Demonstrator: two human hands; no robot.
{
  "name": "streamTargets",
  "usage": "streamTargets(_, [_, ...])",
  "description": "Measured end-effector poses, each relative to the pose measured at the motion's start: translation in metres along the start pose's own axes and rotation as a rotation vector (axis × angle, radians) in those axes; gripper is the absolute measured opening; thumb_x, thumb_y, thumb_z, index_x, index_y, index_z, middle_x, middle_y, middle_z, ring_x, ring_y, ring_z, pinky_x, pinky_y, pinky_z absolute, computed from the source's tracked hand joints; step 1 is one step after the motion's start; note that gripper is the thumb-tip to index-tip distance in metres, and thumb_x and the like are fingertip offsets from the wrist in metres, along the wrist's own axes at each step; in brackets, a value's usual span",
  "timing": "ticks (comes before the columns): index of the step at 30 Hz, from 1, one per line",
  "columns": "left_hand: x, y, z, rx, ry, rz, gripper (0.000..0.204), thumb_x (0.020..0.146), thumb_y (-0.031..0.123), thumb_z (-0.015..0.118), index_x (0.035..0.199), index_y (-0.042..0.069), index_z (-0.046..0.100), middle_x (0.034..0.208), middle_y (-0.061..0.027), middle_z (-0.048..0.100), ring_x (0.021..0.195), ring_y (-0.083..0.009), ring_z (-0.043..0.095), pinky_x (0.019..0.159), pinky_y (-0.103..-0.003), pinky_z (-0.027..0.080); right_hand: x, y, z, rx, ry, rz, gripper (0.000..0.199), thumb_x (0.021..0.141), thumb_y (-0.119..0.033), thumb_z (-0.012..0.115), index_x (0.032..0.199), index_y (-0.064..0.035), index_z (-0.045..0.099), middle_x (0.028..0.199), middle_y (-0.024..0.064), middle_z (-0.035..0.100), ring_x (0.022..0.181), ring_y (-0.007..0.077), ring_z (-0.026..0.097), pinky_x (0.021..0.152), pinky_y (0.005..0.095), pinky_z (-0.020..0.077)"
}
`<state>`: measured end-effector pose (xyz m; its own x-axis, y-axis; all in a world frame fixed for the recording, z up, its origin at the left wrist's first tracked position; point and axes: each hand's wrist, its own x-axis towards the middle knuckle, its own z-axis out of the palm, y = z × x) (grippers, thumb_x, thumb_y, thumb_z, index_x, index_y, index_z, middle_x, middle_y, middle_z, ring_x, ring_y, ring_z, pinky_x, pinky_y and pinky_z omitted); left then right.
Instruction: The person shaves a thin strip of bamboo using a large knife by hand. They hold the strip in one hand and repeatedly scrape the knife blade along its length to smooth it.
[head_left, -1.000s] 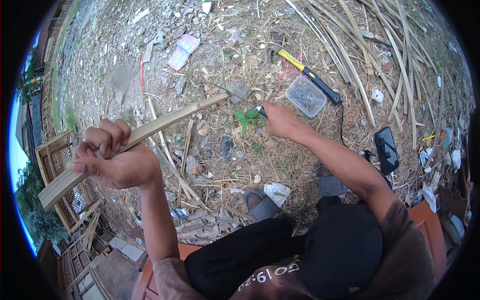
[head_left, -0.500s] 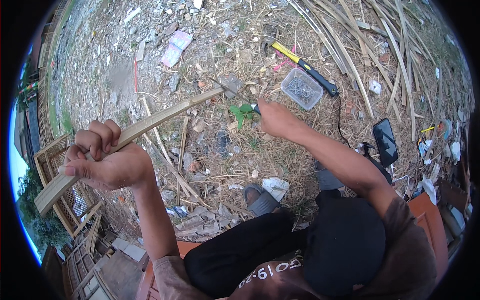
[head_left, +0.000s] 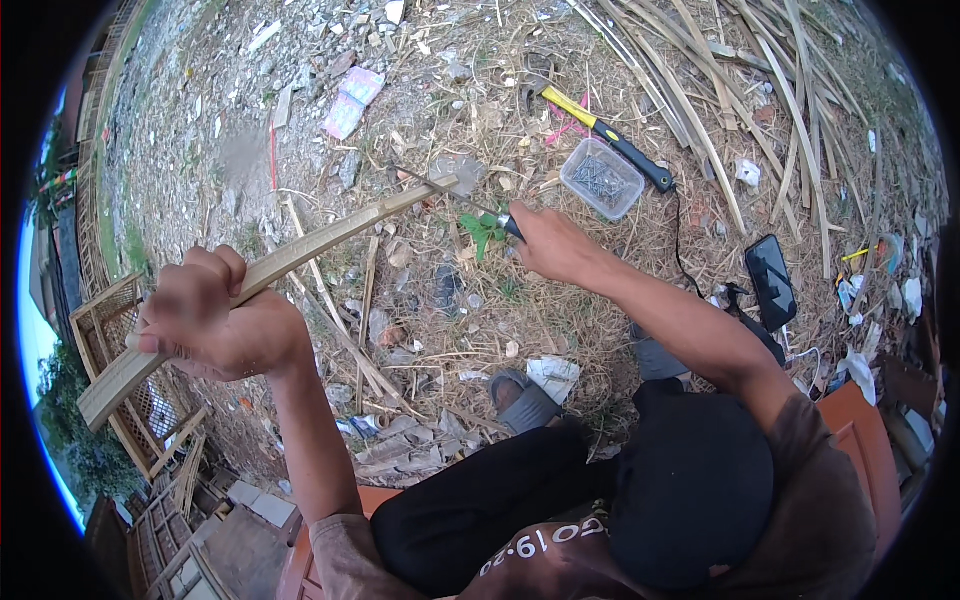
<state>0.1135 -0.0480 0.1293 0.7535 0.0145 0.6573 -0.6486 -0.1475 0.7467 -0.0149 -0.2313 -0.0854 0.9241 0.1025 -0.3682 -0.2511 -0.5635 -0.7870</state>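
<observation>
A pale wooden stick (head_left: 330, 238) slants up from the lower left to the middle of the view. My left hand (head_left: 225, 315) is wrapped round it near its lower, thicker end. In my right hand (head_left: 550, 240) is the dark handle of a knife (head_left: 462, 197), gripped in a closed fist. The knife's long, thin blade points up and left and crosses the stick close to its far end. Green leaves (head_left: 485, 232) grow from the ground just below the blade.
A yellow-and-black hammer (head_left: 610, 135) lies beside a clear plastic box (head_left: 603, 180) of nails. Long wooden strips (head_left: 760, 90) are piled at the far right. A phone (head_left: 770, 283) lies right of my arm. A wooden lattice frame (head_left: 135, 370) stands at the left.
The blade has shifted left and now crosses the stick a little back from its tip. The stick has slid slightly to the right with my left hand still round it.
</observation>
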Motion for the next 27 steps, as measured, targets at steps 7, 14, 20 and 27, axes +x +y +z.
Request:
streamTargets(7, [0.001, 0.004, 0.003, -0.003, 0.048, -0.02, 0.053, 0.098, 0.059, 0.036, 0.075, 0.014, 0.022, 0.063, 0.0018, 0.026, 0.053, -0.0093, 0.028, 0.047, -0.023, 0.024, -0.015, 0.005, -0.015, 0.144, -0.031, 0.144, 0.022, 0.087, -0.014, 0.054, 0.101, 0.0016, 0.048, 0.074, 0.0227, 0.062, 0.07, 0.0412, 0.064, 0.065, 0.0507, 0.0478])
streamTargets(14, [-0.008, 0.01, -0.001, -0.249, 0.147, -0.168, 0.055, 0.092, 0.068, 0.039, 0.085, 0.014, 0.032, 0.072, 0.0017, 0.032, 0.067, -0.0116, 0.035, 0.063, -0.027, 0.034, -0.035, -0.082, -0.018, 0.518, 0.144, -0.203, 0.032, 0.096, -0.033, 0.055, 0.108, -0.004, 0.048, 0.073, 0.0194, 0.061, 0.066, 0.0378, 0.062, 0.059, 0.0479, 0.0453])
streamTargets(20, [-0.019, 0.013, -0.001, -0.205, 0.211, -0.153, 0.059, 0.089, 0.071, 0.04, 0.088, 0.013, 0.036, 0.076, 0.0008, 0.034, 0.071, -0.0125, 0.036, 0.065, -0.027, 0.035, -0.041, -0.12, -0.008, 0.449, 0.112, -0.377, 0.032, 0.098, -0.03, 0.053, 0.11, -0.0017, 0.045, 0.074, 0.0189, 0.058, 0.065, 0.0355, 0.063, 0.057, 0.0467, 0.0466])
streamTargets(27, [-0.026, 0.02, 0.012, -0.185, 0.201, -0.147, 0.059, 0.087, 0.071, 0.043, 0.087, 0.013, 0.035, 0.076, 0.0015, 0.034, 0.071, -0.0116, 0.036, 0.066, -0.027, 0.035, -0.018, -0.055, -0.001, 0.338, 0.079, -0.097, 0.023, 0.099, -0.023, 0.051, 0.1, -0.0018, 0.043, 0.062, 0.0186, 0.054, 0.055, 0.0399, 0.059, 0.051, 0.0483, 0.044])
